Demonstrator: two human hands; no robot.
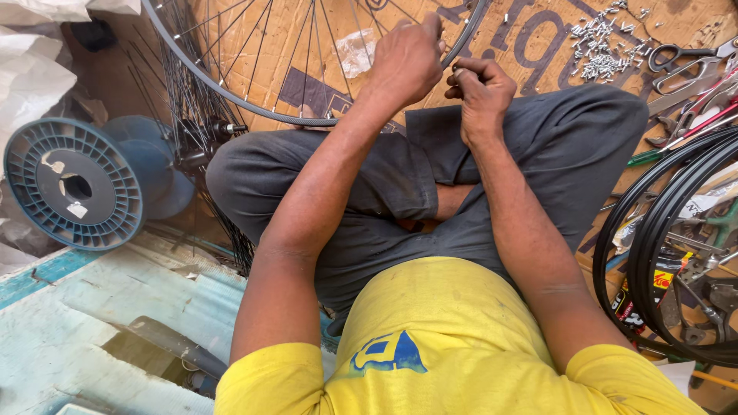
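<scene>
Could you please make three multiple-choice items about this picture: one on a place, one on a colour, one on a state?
1. Where does the blue spool lie?
A. left of the person's knee
B. on the cardboard near the scissors
C. inside the black rims

2. What colour is the person's shirt?
A. red
B. yellow
C. white

3. How is the right hand?
A. flat on the floor
B. open, palm up
C. fingers closed on a small metal part

Key: 1 A, it lies by the left knee near the wheel; 2 B, the shirt is yellow; 3 C, the fingers pinch something small beside the left hand.
</scene>
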